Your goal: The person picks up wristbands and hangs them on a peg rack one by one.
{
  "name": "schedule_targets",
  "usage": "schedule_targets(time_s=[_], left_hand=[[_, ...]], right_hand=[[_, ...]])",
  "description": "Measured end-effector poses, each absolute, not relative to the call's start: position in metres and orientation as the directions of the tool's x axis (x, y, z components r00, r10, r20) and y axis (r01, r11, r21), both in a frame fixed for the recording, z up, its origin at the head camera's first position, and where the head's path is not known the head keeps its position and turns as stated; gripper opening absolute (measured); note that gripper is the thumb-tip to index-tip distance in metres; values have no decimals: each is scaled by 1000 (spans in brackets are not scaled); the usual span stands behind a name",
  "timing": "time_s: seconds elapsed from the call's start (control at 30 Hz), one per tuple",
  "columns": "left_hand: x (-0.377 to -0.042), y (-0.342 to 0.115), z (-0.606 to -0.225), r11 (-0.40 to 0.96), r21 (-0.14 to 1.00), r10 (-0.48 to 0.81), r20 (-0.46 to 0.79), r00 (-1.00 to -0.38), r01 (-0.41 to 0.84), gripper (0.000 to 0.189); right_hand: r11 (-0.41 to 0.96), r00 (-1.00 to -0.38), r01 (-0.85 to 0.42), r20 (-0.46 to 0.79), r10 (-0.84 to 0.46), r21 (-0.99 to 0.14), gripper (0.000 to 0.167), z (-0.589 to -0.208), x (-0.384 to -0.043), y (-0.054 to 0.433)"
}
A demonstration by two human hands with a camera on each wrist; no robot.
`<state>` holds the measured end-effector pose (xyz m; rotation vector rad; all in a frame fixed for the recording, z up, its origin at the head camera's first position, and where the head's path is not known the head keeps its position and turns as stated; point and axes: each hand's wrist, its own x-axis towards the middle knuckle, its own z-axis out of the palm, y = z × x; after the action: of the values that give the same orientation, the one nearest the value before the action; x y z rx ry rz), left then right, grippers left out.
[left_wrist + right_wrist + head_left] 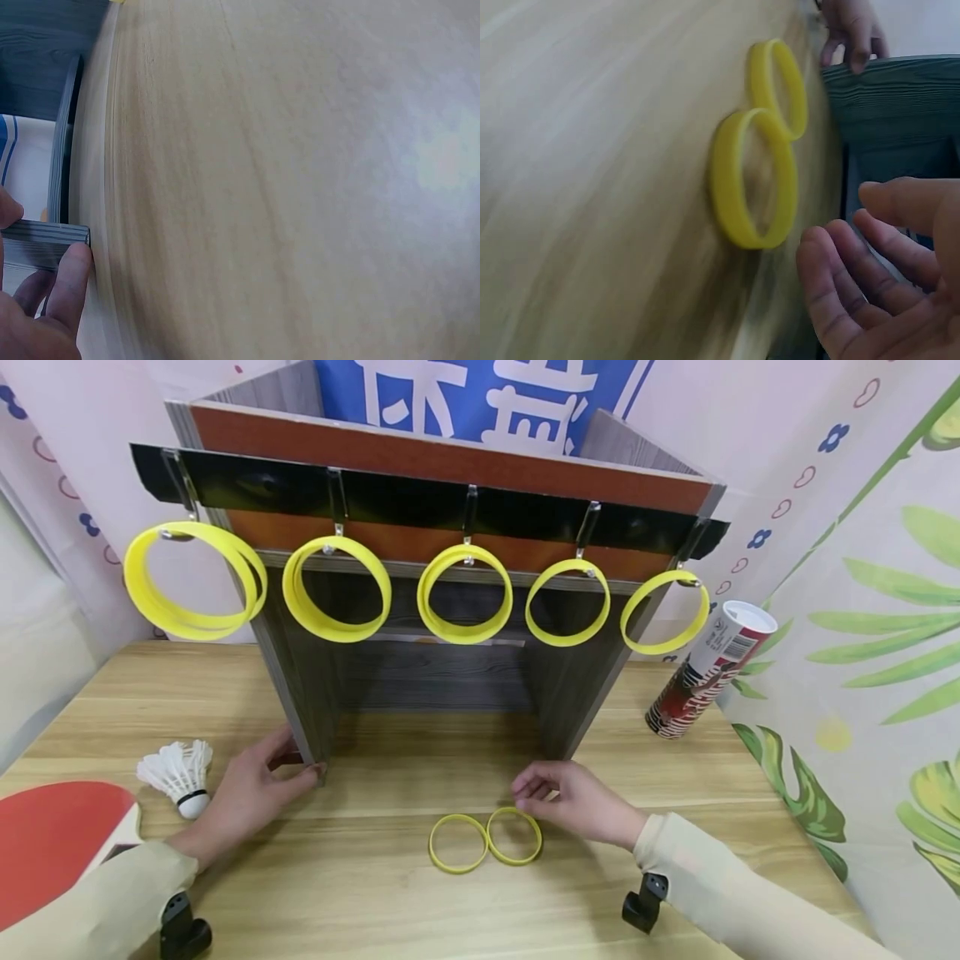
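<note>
A grey wood-grain stand with an orange-brown front board point(450, 452) rises from the table. At its lower left, my left hand point(251, 793) pinches the bottom front corner of the side panel point(45, 232) between thumb and fingers. Two thin yellow rings lie flat in front of the stand, edges touching: a right ring point(731, 187) and a left ring point(761, 82). Just beside and behind the right ring hovers my right hand point(573, 797), fingers loosely bent with nothing in them. Above, yellow rings point(161, 614) hang from metal hooks on a black strip point(405, 496).
Left of the stand lie a white shuttlecock point(180, 772) and a red table-tennis bat point(60, 835). To the right a red-and-white cardboard tube point(701, 672) stands upright. A patterned cloth point(810, 610) covers the wall at the right.
</note>
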<state>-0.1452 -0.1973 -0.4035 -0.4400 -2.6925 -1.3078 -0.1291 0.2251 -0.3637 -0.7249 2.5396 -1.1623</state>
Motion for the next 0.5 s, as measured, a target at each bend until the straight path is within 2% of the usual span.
schedule_targets(time_s=[0.13, 0.33, 0.5], left_hand=[[-145, -198, -403, 589, 751, 205, 218, -954, 298, 60], [-144, -197, -403, 584, 748, 211, 237, -948, 317, 59], [-145, -198, -403, 593, 745, 209, 226, -952, 307, 59]], right_hand=[[591, -834, -358, -37, -551, -723, 16, -369, -128, 229], [621, -838, -306, -105, -536, -722, 13, -375, -127, 232], [638, -840, -304, -116, -530, -707, 11, -379, -127, 233]])
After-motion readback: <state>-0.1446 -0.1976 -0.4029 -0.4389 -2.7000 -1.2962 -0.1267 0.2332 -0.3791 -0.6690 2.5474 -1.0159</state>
